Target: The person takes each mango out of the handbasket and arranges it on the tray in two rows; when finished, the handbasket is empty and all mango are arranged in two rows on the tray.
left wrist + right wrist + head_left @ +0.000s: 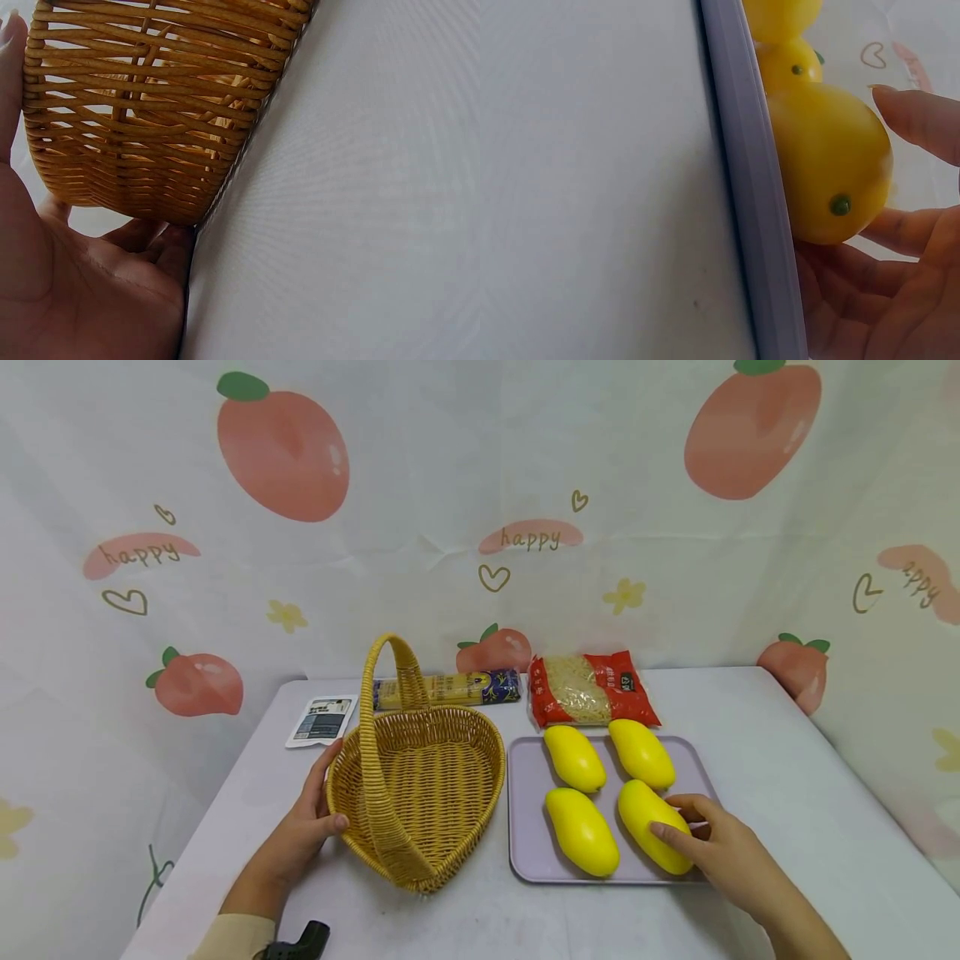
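Observation:
A woven heart-shaped basket (431, 793) with a tall arched handle stands on the table. My left hand (311, 814) holds its left side, thumb at the rim and fingers along the outer wall; the left wrist view shows the palm (97, 300) close to the weave. To the right, several yellow mangoes lie on a lilac tray (525, 860). My right hand (712, 843) is spread around the front right mango (645, 827), thumb above it and fingers along its right side. In the right wrist view, a small gap shows between thumb and mango (829, 165).
Behind the basket lies a long pack of noodles (457, 687). A red bag of pasta (588, 689) is just beyond the tray. At the back left sits a flat white packet (322, 721). A printed curtain (420, 468) hangs behind the table.

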Demonstrator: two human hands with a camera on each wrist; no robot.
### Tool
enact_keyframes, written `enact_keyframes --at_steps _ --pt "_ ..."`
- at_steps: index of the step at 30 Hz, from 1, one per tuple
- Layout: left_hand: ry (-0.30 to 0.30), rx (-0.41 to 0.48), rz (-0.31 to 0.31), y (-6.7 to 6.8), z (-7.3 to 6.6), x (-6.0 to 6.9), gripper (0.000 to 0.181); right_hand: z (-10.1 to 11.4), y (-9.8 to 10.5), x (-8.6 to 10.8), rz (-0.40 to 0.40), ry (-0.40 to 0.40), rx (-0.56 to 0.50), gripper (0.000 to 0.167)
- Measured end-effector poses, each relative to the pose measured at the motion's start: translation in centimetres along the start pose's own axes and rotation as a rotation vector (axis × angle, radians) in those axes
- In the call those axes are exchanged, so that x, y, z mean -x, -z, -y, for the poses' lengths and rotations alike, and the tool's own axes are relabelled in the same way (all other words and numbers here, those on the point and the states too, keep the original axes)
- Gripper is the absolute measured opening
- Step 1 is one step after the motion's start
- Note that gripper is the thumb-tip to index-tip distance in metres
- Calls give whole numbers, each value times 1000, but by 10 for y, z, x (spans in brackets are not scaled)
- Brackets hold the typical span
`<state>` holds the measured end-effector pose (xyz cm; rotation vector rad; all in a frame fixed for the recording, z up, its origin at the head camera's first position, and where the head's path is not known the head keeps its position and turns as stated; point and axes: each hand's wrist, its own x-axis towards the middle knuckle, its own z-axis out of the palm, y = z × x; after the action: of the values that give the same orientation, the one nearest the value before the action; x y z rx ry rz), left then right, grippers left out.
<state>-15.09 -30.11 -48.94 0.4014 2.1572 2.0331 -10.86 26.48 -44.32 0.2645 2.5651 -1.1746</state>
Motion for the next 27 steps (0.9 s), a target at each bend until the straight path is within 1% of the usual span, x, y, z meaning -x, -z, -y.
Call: enact_keyframes --at_steps 9,14,20,27 --pt "-10 23 19 -1 0 0 107 -2 1 0 0 -8 -1 92" --pt "-6 24 12 -2 -1 0 109 -2 1 0 5 -3 4 89" --pt "-5 14 10 -2 -1 0 110 -3 2 1 9 -6 24 90" --pt "-12 10 10 -1 -1 1 108 -2 3 5 20 -6 72 89"
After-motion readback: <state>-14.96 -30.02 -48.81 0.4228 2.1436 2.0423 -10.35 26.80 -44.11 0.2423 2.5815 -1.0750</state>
